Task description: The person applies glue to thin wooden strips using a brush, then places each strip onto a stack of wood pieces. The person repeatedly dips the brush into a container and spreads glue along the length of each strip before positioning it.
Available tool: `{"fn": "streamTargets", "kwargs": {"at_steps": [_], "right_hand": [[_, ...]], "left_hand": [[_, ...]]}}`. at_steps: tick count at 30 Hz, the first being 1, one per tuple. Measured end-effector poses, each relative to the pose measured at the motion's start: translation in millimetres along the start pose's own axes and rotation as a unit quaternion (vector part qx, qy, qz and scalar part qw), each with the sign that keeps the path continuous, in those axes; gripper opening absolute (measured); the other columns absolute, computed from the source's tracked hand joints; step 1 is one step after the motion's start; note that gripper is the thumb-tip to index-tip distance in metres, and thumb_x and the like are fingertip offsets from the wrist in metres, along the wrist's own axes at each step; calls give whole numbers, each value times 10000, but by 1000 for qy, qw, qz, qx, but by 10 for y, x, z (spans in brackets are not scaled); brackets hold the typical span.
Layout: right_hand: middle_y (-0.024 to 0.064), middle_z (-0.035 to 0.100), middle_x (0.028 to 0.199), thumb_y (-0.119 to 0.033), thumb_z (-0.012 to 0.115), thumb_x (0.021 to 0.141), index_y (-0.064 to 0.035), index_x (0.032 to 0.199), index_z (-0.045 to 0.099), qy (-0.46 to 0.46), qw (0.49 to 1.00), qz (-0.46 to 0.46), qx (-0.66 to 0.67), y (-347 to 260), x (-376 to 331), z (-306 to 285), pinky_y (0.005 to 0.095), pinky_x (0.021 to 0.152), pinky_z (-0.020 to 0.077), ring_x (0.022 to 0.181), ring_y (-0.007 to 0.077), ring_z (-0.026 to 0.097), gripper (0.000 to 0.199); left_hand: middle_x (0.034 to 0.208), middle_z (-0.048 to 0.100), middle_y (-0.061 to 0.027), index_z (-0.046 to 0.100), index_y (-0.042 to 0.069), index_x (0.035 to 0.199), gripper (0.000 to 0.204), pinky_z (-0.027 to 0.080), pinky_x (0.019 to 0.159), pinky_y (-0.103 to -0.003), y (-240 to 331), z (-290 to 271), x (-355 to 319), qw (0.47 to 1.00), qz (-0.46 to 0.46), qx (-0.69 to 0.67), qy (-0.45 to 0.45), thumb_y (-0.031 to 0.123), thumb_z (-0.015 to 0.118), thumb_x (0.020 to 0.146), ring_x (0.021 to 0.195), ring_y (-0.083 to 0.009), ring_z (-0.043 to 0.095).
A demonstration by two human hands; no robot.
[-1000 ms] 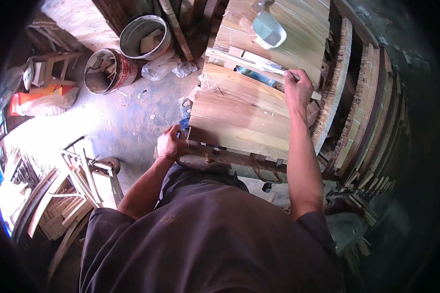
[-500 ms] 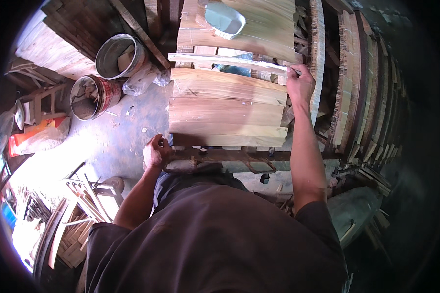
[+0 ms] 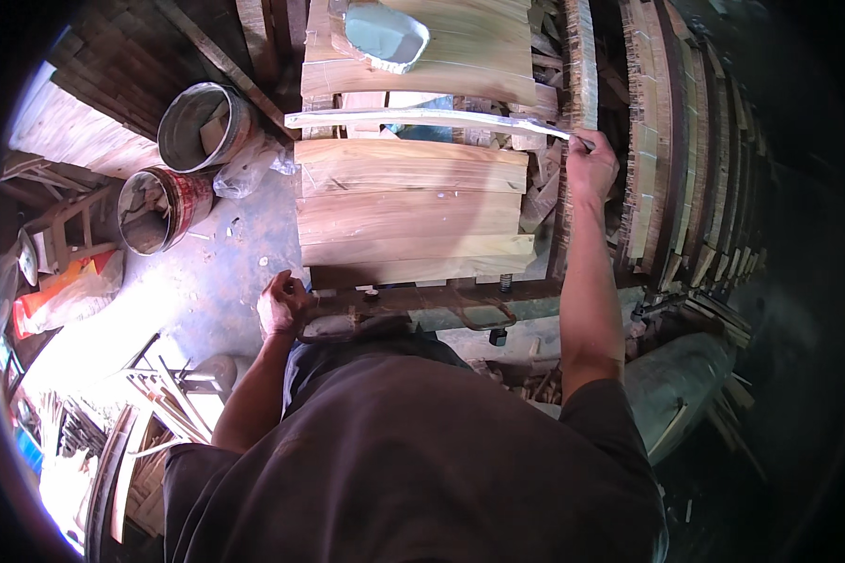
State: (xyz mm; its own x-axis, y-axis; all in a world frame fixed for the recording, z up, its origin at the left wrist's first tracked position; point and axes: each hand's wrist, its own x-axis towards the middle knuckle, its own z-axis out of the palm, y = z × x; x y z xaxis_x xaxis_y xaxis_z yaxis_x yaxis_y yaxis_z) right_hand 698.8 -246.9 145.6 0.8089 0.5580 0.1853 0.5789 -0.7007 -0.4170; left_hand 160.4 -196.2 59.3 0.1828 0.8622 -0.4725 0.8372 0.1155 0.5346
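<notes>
Two hands: both are working at the wooden panel (image 3: 408, 211), one at each side of the clamping bench.
Left hand (image 3: 280, 305): it is curling shut around the end of the rusty metal clamp bar (image 3: 413, 302), at the bench's near left corner.
Clamp bar: it is running along the bench's near edge, pressing against the panel's nearest board.
Panel: several pale boards are lying edge to edge across the middle of the bench, grain running left to right.
Right hand (image 3: 591, 167): it is pinching the right end of the thin pale strip (image 3: 422, 118), fingers closed tight on it, at the bench's right edge just beyond the panel's far right corner.
Strip: it is lying crosswise over the far edge of the panel, reaching toward the bench's left edge.
Glue tub (image 3: 383, 36): it is sitting on further boards at the bench's far edge, holding something pale.
Buckets (image 3: 180, 167): two round pails are standing on the floor, off the bench's far left corner.
Stacked slats (image 3: 681, 150): they are standing on edge along the bench's right side.
</notes>
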Motion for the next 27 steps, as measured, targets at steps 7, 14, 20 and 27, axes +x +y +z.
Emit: {"fn": "streamTargets", "kwargs": {"at_steps": [7,14,20,27], "right_hand": [[155,690,984,-123,679,805,-97,971,703,51,996,-22,-69,299,70,-100,460,806,524,931,369,657,169],[175,679,964,-95,640,823,-103,1005,684,52,996,-43,-58,-293,-242,-123,474,774,525,867,402,662,187],[155,699,979,-95,699,830,-82,1037,676,-14,998,-54,12,-1142,-696,436,391,817,522,929,332,667,209],[182,641,973,18,695,764,-66,1033,628,-70,974,-163,144,-2156,-1150,1011,444,759,524,893,382,644,290]], "left_hand": [[891,686,-202,683,6,953,213,536,721,-412,-87,30,7,1000,22,4,-3,155,595,829,799,-371,677],[903,703,-195,688,11,1028,296,547,758,-402,-142,19,-10,1000,5,-7,7,203,625,811,825,-337,696],[922,709,-178,703,30,1027,256,553,792,-397,-139,30,-5,999,16,-18,39,162,616,826,854,-350,697],[854,693,-169,692,50,904,159,555,725,-415,-179,62,2,994,46,-47,93,144,626,795,781,-353,685]]}}
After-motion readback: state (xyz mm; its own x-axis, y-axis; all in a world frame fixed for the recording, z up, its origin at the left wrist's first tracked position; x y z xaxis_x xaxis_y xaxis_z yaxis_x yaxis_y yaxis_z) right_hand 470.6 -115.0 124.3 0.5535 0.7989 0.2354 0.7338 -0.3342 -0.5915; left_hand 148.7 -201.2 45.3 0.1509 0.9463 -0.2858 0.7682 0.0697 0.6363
